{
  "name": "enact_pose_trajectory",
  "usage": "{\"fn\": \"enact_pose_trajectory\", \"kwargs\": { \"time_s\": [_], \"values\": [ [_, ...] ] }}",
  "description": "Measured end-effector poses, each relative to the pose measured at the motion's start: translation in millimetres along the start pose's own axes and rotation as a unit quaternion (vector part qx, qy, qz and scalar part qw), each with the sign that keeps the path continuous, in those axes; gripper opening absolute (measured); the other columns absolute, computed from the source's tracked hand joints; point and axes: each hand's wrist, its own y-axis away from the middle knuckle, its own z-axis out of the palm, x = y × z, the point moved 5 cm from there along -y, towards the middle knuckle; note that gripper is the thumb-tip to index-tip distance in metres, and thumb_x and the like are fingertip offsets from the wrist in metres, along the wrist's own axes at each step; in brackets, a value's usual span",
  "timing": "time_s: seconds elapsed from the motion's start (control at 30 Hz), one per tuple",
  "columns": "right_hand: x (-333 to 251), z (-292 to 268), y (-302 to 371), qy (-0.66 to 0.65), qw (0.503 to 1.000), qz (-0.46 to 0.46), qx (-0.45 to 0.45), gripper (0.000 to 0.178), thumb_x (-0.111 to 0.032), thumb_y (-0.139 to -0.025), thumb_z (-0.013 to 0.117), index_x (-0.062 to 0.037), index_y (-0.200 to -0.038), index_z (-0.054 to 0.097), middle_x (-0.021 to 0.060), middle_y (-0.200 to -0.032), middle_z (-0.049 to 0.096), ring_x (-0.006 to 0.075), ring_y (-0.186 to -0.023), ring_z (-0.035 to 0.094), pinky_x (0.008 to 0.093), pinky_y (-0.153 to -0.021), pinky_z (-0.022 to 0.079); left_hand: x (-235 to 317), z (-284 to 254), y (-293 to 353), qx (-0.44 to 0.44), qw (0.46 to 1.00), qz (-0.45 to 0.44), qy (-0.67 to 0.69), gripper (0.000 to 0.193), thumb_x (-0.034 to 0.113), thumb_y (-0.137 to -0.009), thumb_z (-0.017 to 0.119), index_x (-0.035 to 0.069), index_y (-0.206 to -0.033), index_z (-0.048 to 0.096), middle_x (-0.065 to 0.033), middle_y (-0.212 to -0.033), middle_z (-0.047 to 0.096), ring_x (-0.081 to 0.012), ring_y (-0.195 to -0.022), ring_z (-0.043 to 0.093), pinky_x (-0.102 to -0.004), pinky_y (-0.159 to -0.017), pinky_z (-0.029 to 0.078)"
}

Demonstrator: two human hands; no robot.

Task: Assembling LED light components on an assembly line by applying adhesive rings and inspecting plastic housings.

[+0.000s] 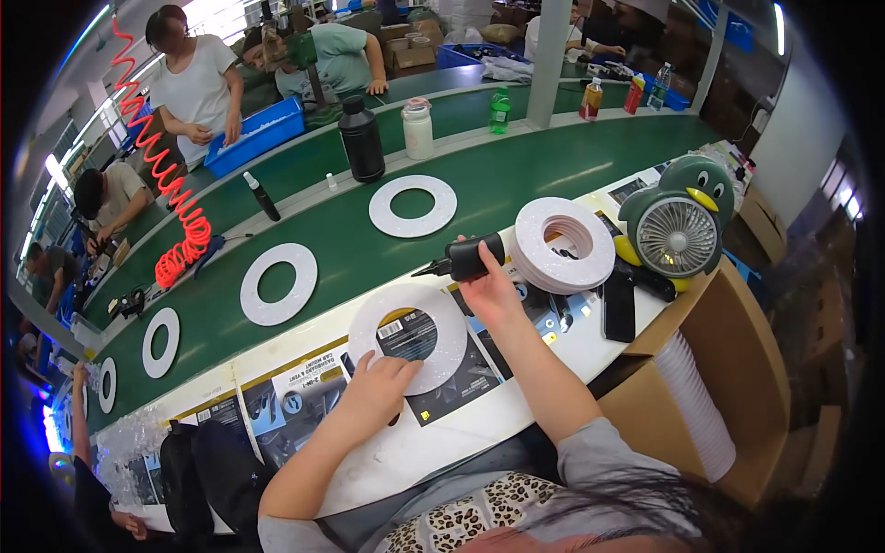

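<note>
My left hand (376,394) has its bent fingers on the near left part of a flat white ring (447,336), holding it over printed cardboard sheets on the white bench edge. My right hand (493,293) is closed round a black squeeze bottle (472,258). Its pointed nozzle aims left, above the ring's far edge. Just right of this hand stands a stack of white rings (564,244). Farther off, more flat rings lie spaced along the green conveyor belt, among them one ring (413,206) and another ring (279,285).
A green fan (678,230) and a black phone (619,306) sit right of the stack. An open carton (728,369) with stacked rings is at lower right. Bottles, including a black bottle (361,143), line the belt's far ledge. A red coiled hose (184,244) hangs left. Several people work beyond.
</note>
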Motion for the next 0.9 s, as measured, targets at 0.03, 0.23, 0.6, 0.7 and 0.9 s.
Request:
{"fn": "enact_pose_trajectory", "kwargs": {
  "time_s": [0.03,0.23,0.6,0.7,0.9],
  "values": [
    [1,0,0,0.007,1.0,0.003,-0.005,0.033,-0.015,-0.093,0.061,-0.005,-0.123,0.05,0.0145,-0.128,0.056,0.023,-0.119,0.054,0.0344,-0.103,0.043,-3,-3,-1,0.004,0.999,-0.012,0.033,0.055,0.007,-0.07,0.065,0.01,-0.124,0.052,-0.0097,-0.112,0.058,-0.0266,-0.11,0.056,-0.055,-0.105,0.033],
    [4,3,7,0.117,0.992,-0.041,0.005,0.036,-0.019,-0.09,0.066,-0.0057,-0.119,0.051,0.0171,-0.122,0.058,0.0233,-0.111,0.058,0.0329,-0.095,0.049,-4,-2,-1,0.04,0.996,0.002,0.085,0.052,0.011,-0.071,0.069,0.01,-0.121,0.054,-0.0095,-0.113,0.059,-0.0265,-0.11,0.056,-0.0537,-0.106,0.033],
    [0,14,18,0.416,0.894,-0.167,0.012,0.036,-0.024,-0.091,0.064,-0.0003,-0.116,0.055,0.0132,-0.106,0.066,0.0189,-0.094,0.065,0.0288,-0.08,0.054,-1,16,-3,0.129,0.983,0.077,0.108,0.049,0.023,-0.073,0.075,0.009,-0.117,0.058,-0.0062,-0.11,0.061,-0.0227,-0.106,0.057,-0.0452,-0.102,0.037],
    [2,17,21,0.464,0.863,-0.2,-0.016,0.034,-0.023,-0.091,0.063,-0.0002,-0.116,0.056,0.0138,-0.103,0.068,0.0178,-0.087,0.067,0.0292,-0.076,0.055,1,18,-2,0.147,0.98,0.088,0.101,0.053,0.024,-0.071,0.076,0.011,-0.118,0.057,-0.0049,-0.109,0.061,-0.021,-0.105,0.058,-0.0434,-0.1,0.04],
    [12,26,30,0.476,0.85,-0.221,-0.048,0.029,-0.021,-0.09,0.063,-0.0066,-0.114,0.055,0.0122,-0.104,0.068,0.0105,-0.076,0.064,0.0191,-0.048,0.045,5,18,1,0.135,0.98,0.106,0.104,0.055,0.027,-0.072,0.076,0.011,-0.122,0.058,-0.005,-0.113,0.062,-0.0219,-0.108,0.057,-0.0428,-0.101,0.039]
  ]
}}
